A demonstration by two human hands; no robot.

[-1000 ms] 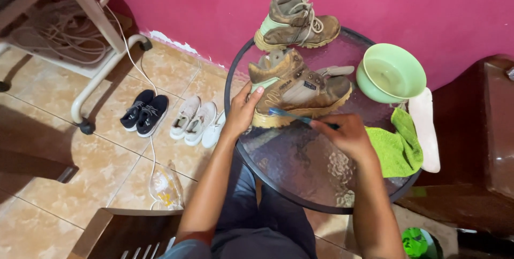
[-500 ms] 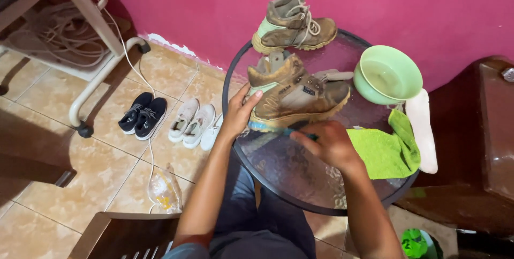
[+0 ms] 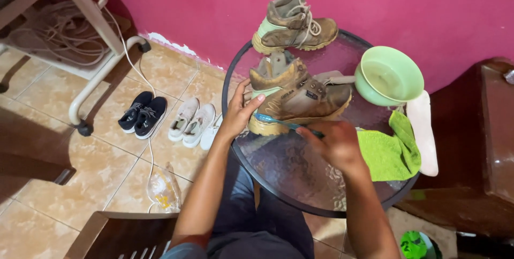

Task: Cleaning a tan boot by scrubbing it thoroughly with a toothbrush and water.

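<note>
A dirty tan boot (image 3: 300, 95) stands on a round glass table (image 3: 289, 173). My left hand (image 3: 239, 111) presses against its heel and steadies it. My right hand (image 3: 334, 142) grips a thin blue-handled brush (image 3: 273, 119) whose head lies against the boot's sole edge near the heel. A second tan boot (image 3: 293, 23) stands at the table's far edge by the pink wall.
A pale green bowl (image 3: 390, 75) with cloudy water, a green cloth (image 3: 388, 151) and a white insole (image 3: 423, 133) lie on the table's right. On the tiled floor are dark sneakers (image 3: 142, 111) and white sneakers (image 3: 191, 122). A dark wooden cabinet (image 3: 482, 146) stands at right.
My right hand has shifted the brush left along the boot's sole toward the heel. The left hand stays on the heel.
</note>
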